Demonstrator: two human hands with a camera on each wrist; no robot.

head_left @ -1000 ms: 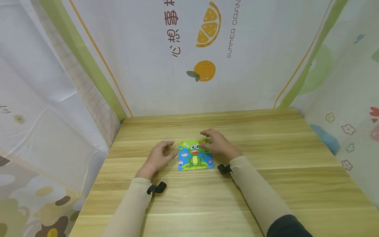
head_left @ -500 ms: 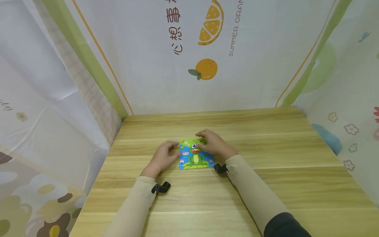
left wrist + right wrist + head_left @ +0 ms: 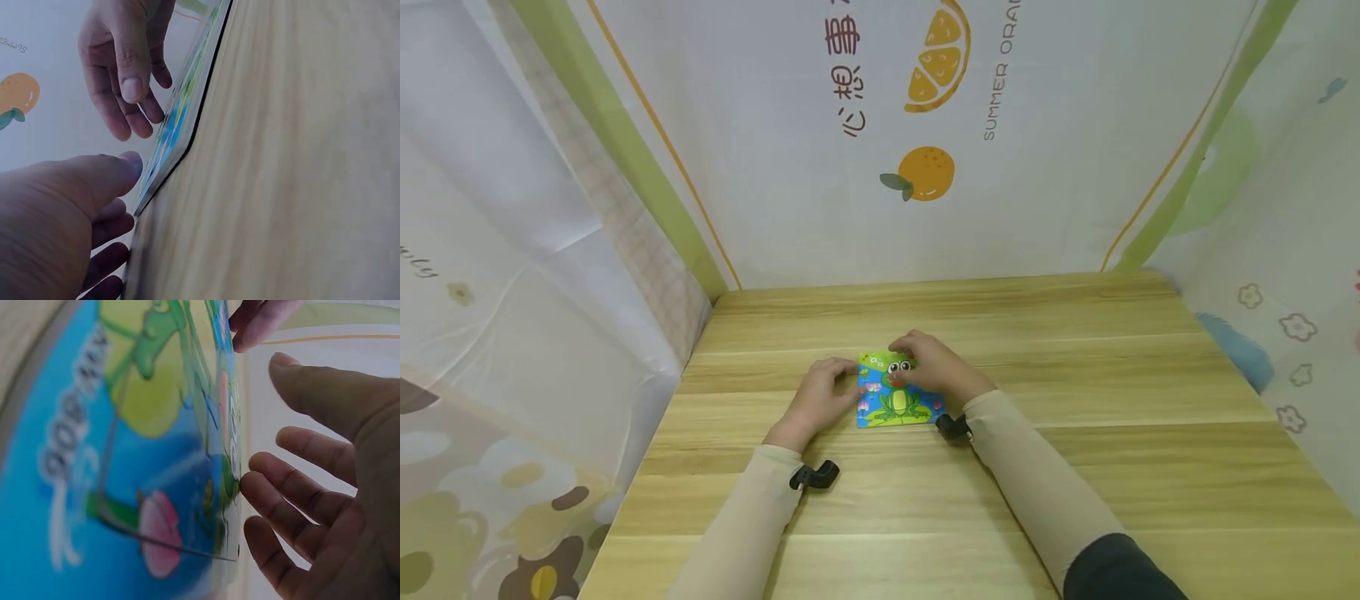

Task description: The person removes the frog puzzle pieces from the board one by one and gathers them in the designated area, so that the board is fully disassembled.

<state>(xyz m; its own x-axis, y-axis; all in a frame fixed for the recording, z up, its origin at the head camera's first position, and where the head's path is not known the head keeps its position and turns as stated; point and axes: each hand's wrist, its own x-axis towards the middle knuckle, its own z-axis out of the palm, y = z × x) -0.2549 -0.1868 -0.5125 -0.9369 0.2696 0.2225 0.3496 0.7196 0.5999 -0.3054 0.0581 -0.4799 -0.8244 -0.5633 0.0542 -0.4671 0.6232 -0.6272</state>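
A small square frog jigsaw puzzle [image 3: 899,404] lies flat on the wooden table, its green frog on a blue and green picture. Cut lines between pieces show in the right wrist view, where the puzzle [image 3: 156,487] fills the left half. My left hand [image 3: 820,398] is at the puzzle's left edge, fingers loosely bent, thumb close to the border. Over the upper right part hovers my right hand [image 3: 942,365], hiding that corner; its fingers [image 3: 294,494] are spread apart with nothing between them. Thumb and fingers of the left hand [image 3: 56,206] are likewise apart.
The wooden table [image 3: 1075,483] extends around the puzzle on every side. Behind it hangs a white curtain [image 3: 1037,192] printed with oranges, with more patterned cloth at both sides. A black wrist mount [image 3: 814,475] sits on the left sleeve, and another mount [image 3: 952,427] on the right.
My left hand has moved right, up to the puzzle's left edge. My right hand has shifted left over its upper right part. The view has tilted slightly; the puzzle stays on the table.
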